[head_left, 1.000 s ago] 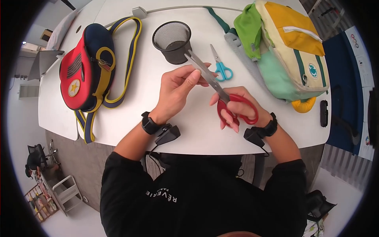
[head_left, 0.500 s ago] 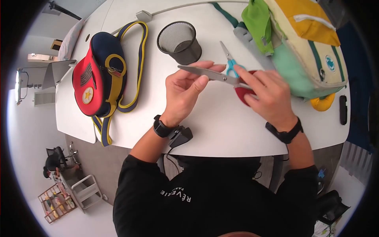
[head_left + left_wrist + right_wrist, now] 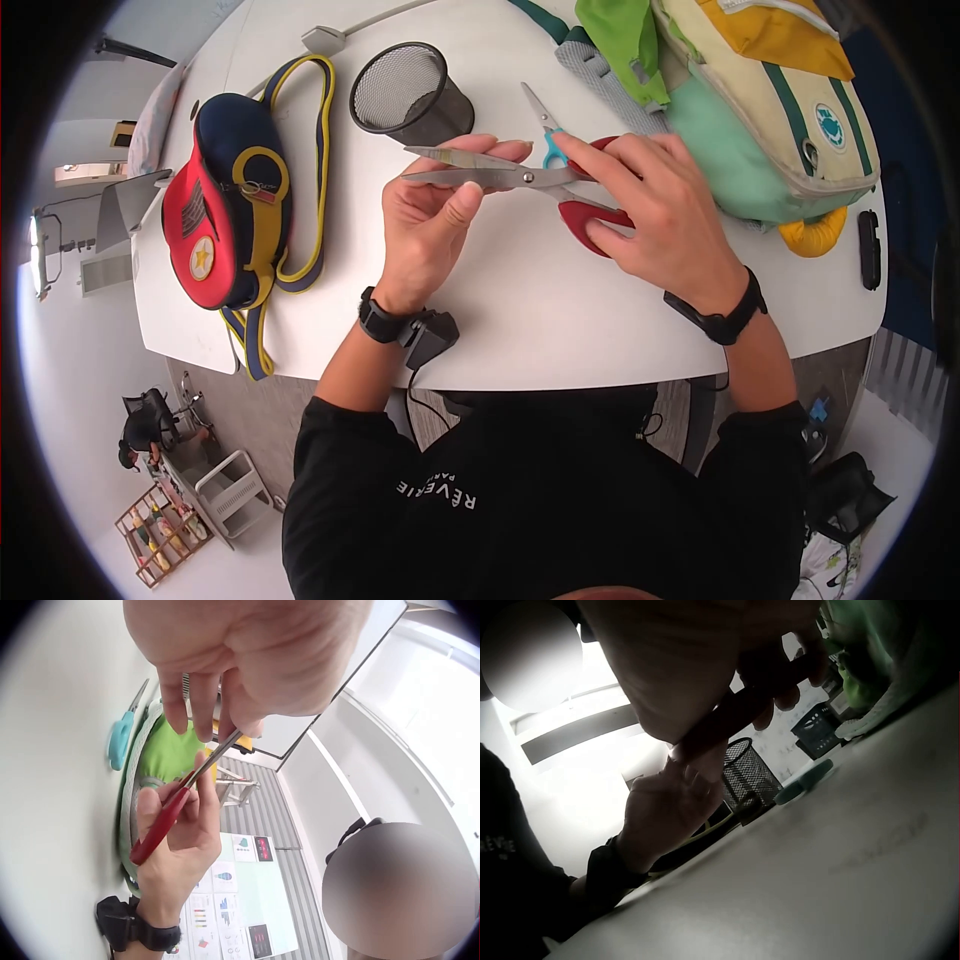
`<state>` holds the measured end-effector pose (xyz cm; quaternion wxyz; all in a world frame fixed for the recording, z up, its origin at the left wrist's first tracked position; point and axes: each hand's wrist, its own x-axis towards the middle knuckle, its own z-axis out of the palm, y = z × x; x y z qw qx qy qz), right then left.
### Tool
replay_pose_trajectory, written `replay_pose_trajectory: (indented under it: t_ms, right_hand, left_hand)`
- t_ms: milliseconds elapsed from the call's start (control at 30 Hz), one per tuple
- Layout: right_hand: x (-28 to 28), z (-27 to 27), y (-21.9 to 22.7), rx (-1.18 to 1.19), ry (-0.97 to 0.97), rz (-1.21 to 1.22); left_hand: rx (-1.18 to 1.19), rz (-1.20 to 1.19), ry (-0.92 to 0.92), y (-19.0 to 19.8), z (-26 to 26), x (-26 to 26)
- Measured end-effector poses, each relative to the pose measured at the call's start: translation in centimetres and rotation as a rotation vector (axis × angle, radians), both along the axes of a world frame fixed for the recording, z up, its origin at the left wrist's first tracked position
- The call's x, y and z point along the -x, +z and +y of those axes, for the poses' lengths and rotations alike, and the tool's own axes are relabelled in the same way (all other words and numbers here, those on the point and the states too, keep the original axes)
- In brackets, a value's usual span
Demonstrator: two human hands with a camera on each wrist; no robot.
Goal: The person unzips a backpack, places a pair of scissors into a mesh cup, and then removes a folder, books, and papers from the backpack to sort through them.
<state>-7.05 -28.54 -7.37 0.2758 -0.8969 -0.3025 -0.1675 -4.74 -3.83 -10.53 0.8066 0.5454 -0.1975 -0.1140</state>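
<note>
A large pair of scissors (image 3: 528, 177) with red handles and steel blades is held level above the white table, its blades slightly spread and pointing left. My right hand (image 3: 680, 220) grips the red handles. At the blades, my left hand (image 3: 422, 240) has its thumb on the near blade and its fingers behind them, pinching the steel. In the left wrist view, the red handle (image 3: 159, 829) is seen edge-on in the right hand. Small blue-handled scissors (image 3: 554, 152) lie on the table just beyond, their handle partly hidden by the right hand.
A black mesh pencil cup (image 3: 440, 118) stands behind the left hand. At left lies a red and navy bag (image 3: 185, 235) with yellow-edged straps. A cream, green and yellow backpack (image 3: 735, 165) lies at right, near a small black object (image 3: 870, 250) by the table edge.
The right hand has turned over, back upward, swinging the red scissors from slanted to level. Their blades have parted slightly. The left hand stays at the blades.
</note>
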Motion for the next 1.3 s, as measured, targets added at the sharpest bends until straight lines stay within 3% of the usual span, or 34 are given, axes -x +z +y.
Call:
replay_pose_trajectory:
  t_ms: [133,200,733,933,1167,1233,1300]
  right_hand:
    - [0.3,0.3,0.0,-0.027,0.001,0.029]
    - [0.3,0.5,-0.2,-0.056,0.013,-0.082]
    - [0.1,0.4,0.6,-0.063,0.064,-0.131]
    - [0.3,0.6,0.2,-0.069,0.09,-0.088]
    - [0.6,0.8,-0.7,-0.162,0.127,0.078]
    - [1.2,0.9,-0.8,-0.429,0.134,0.593]
    - [1.0,0.7,-1.0,-0.488,0.208,0.625]
  left_hand:
    - [0.105,0.13,0.056,0.0,-0.1,0.0]
    - [0.127,0.149,0.034,-0.2,0.1,-0.3]
    - [0.222,0.071,-0.022,-0.5,0.4,-0.5]
    - [0.148,0.08,0.001,-0.5,0.5,-0.1]
    - [0.118,0.069,0.126,-0.7,0.6,-0.1]
    - [0.103,0.055,0.124,-0.7,0.3,-0.1]
    - [0.029,0.113,0.167,0.3,-0.1,0.1]
